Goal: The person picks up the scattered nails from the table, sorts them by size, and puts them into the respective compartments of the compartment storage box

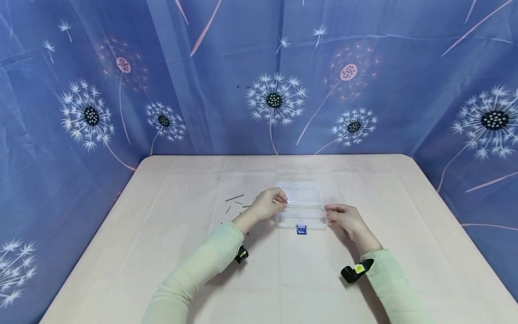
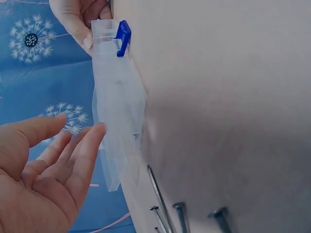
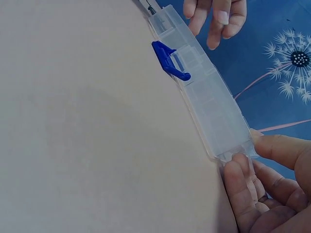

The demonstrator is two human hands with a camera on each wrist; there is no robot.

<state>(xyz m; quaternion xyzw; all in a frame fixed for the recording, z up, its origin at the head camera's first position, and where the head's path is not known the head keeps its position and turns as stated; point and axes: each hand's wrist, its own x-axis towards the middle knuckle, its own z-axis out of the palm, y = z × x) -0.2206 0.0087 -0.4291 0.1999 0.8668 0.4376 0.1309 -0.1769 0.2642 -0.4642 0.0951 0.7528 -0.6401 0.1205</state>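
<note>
A clear plastic compartment box (image 1: 289, 220) lies on the table with its lid (image 1: 299, 193) swung back and a blue latch (image 1: 301, 230) at its front. My right hand (image 1: 346, 220) holds the box's right end; in the right wrist view the thumb (image 3: 277, 145) is at the upper edge and the fingers (image 3: 238, 187) are against the end wall. Over the box's left side hovers my left hand (image 1: 269, 203), its fingers loosely bent with nothing visible between them. Several metal nails (image 2: 180, 213) lie left of the box, some hidden behind the left hand and forearm.
A pale cloth covers the table (image 1: 170, 252). Blue curtains (image 1: 222, 90) with dandelion prints hang behind and at both sides. Each wrist carries a black camera (image 1: 356, 271) under a light green sleeve (image 1: 394, 283).
</note>
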